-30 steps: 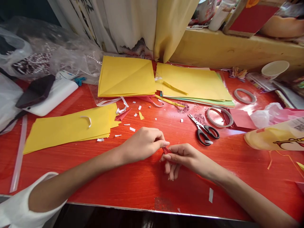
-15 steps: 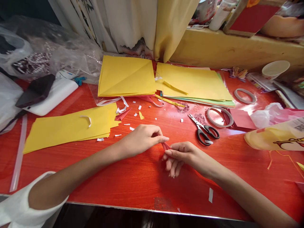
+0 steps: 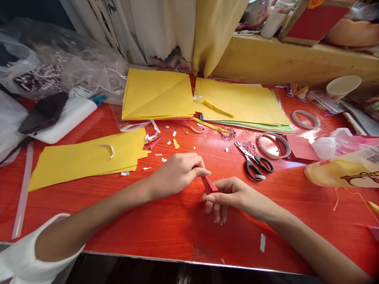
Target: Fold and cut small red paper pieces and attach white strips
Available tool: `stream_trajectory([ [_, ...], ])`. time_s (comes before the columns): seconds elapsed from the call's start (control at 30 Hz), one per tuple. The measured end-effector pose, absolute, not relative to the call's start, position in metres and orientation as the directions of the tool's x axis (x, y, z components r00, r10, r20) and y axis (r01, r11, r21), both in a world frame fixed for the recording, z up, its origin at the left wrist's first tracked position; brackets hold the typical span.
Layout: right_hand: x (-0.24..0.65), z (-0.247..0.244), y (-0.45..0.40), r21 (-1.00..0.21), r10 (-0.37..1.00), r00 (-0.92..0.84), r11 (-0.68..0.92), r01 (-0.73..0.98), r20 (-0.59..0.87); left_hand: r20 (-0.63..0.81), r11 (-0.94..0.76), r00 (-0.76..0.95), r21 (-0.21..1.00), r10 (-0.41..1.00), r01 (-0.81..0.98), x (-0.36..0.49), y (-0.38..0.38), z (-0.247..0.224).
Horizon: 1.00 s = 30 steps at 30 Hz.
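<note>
The left hand (image 3: 183, 173) is pinching the narrow upper end of a folded red paper piece (image 3: 209, 184) between thumb and forefinger, while the right hand (image 3: 233, 197) is bringing its thumb and forefinger to the wider lower end; whether those two are pressing on the paper, I cannot tell. The right hand's other fingers are curling loosely underneath. The piece is slanting between the two hands, over the front middle of the red surface (image 3: 154, 232). Scissors (image 3: 250, 159) with black handles are lying near the right hand, a white scrap (image 3: 260, 177) resting across one handle, and a tape roll (image 3: 286, 149) is sitting just beside them. Beyond the left hand, another folded red piece (image 3: 153, 142) is lying at the end of a stack of yellow strips (image 3: 85, 159), with small white bits (image 3: 165, 160) scattering around. Farther back, two stacks of yellow sheets (image 3: 160, 94) are lying side by side, and a printed container (image 3: 346, 169) is standing out at the right.
</note>
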State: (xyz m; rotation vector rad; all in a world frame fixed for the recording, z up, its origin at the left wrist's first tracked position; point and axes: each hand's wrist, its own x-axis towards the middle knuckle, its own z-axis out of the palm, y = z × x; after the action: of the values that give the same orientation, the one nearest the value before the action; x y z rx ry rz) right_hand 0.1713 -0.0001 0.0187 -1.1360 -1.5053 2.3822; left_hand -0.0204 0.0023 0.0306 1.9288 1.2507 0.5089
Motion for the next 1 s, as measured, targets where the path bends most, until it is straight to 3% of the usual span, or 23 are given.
stream_trajectory([
  [0.17, 0.168, 0.018, -0.005, -0.857, 0.516, -0.696, -0.411, 0.310, -0.499, -0.028, -0.297, 0.492, 0.768, 0.870, 0.568, -0.020, 0.001, 0.028],
  [0.33, 0.165, 0.012, -0.009, -0.860, 0.640, -0.587, -0.454, 0.233, -0.496, -0.013, -0.181, 0.398, 0.876, 0.917, 0.447, -0.018, 0.002, 0.025],
  [0.53, 0.165, 0.016, -0.007, -0.842, 0.569, -0.630, -0.448, 0.302, -0.529, -0.150, 0.003, 0.392, 0.936, 0.908, 0.353, -0.017, -0.001, 0.022],
  [0.73, 0.164, 0.013, -0.010, -0.832, 0.632, -0.560, -0.511, 0.218, -0.535, -0.233, 0.161, 0.403, 0.966, 0.885, 0.204, -0.015, -0.001, 0.019],
  [1.0, 0.162, 0.017, -0.009, -0.829, 0.628, -0.557, -0.504, 0.243, -0.544, -0.198, 0.107, 0.352, 0.959, 0.915, 0.262, -0.015, -0.004, 0.021],
])
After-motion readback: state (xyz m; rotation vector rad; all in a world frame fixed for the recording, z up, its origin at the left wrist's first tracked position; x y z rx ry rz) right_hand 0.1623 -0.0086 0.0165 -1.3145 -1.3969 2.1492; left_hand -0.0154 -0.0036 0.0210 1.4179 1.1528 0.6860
